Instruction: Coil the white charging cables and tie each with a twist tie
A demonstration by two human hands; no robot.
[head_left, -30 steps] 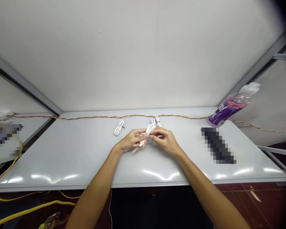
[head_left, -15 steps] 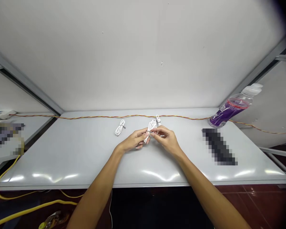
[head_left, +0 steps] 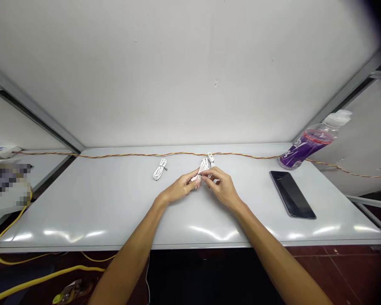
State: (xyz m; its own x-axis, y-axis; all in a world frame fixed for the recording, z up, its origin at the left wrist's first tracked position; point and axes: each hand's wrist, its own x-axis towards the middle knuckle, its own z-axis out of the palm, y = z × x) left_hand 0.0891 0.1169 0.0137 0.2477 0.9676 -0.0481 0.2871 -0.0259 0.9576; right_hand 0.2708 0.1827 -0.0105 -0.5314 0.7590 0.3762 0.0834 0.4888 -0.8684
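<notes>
My left hand (head_left: 180, 187) is closed around the lower part of a coiled white cable (head_left: 203, 164), which points away from me. A thin black twist tie (head_left: 200, 174) crosses the middle of that coil. Thumb and forefinger of my right hand (head_left: 222, 185) are pinched at the tie's end, close to the left fingertips. Just behind the right fingers lies a second coiled white cable (head_left: 211, 158), partly covered by them. To the left, a third white coil (head_left: 159, 170) with its own black tie rests on the table.
A twisted red-yellow wire (head_left: 130, 155) runs along the back of the grey table (head_left: 98, 199). On the right are a black phone (head_left: 292, 195) and a purple-labelled bottle (head_left: 307, 146). Metal frame posts stand at both sides. A yellow cable (head_left: 51, 277) hangs at lower left.
My left fingers have curled in more closely around the held coil. The right hand keeps its pinch at the tie, almost in the same place. The other coils have not moved.
</notes>
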